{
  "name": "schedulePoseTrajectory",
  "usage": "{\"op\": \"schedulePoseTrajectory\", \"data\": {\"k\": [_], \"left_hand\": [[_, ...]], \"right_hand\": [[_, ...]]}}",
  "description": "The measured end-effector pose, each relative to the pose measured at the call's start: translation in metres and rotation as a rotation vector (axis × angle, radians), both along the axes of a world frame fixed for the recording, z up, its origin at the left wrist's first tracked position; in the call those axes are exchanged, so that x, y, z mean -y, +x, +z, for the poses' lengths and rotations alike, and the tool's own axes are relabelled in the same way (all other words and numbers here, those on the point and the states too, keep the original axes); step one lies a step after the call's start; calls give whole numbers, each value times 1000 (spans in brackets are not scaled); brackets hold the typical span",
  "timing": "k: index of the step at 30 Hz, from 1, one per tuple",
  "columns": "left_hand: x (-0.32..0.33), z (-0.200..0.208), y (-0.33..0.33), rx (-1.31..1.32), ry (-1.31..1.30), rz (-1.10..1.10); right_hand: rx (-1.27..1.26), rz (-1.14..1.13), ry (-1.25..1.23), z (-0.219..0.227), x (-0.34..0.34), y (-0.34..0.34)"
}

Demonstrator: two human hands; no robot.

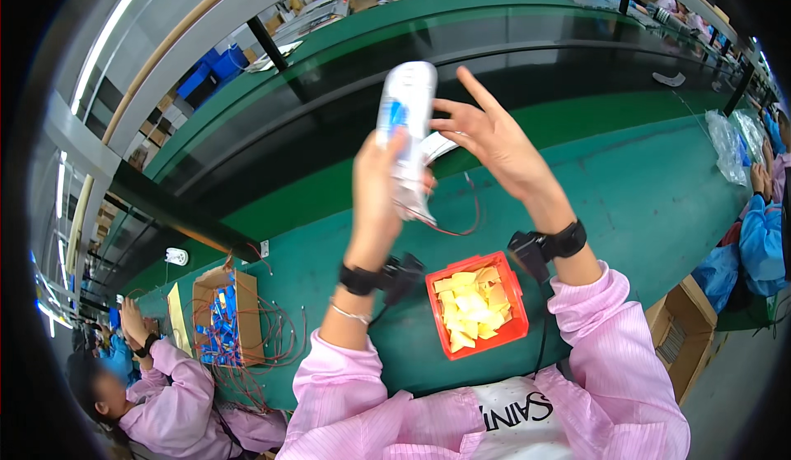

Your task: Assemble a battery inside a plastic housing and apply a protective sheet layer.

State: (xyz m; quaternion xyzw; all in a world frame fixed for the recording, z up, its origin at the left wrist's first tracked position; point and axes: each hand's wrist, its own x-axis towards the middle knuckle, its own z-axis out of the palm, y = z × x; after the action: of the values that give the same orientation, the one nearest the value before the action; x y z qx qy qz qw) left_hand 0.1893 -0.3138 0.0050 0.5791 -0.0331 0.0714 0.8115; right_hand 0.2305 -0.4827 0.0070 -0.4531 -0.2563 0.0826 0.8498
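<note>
Left hand (381, 181) gripped a white-and-blue pack (405, 122) with red wires (451, 227) raised above the green surface (643, 188), while the right hand (492, 137) hovered open beside it, fingers spread.

I get a single fisheye view from the wearer's head, looking steeply down and forward over the green table (643, 204), close enough that both raised forearms fill the middle, with straight edges bowing toward a dark rim.
</note>
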Motion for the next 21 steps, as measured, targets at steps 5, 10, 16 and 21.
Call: {"op": "schedulePoseTrajectory", "data": {"k": [5,10,16,21], "left_hand": [[-166,-54,102,-195,-590,226],[-265,-126,150,4,-782,764],[-252,-135,114,-149,-186,462],[-197,-62,18,-390,754,-40]], "right_hand": [[324,-318,-905,-52,35,64],[669,-332,-1485,-114,24,104],[1023,-512,-1378,-147,11,150],[1105,-446,-1302,-107,6,110]]}}
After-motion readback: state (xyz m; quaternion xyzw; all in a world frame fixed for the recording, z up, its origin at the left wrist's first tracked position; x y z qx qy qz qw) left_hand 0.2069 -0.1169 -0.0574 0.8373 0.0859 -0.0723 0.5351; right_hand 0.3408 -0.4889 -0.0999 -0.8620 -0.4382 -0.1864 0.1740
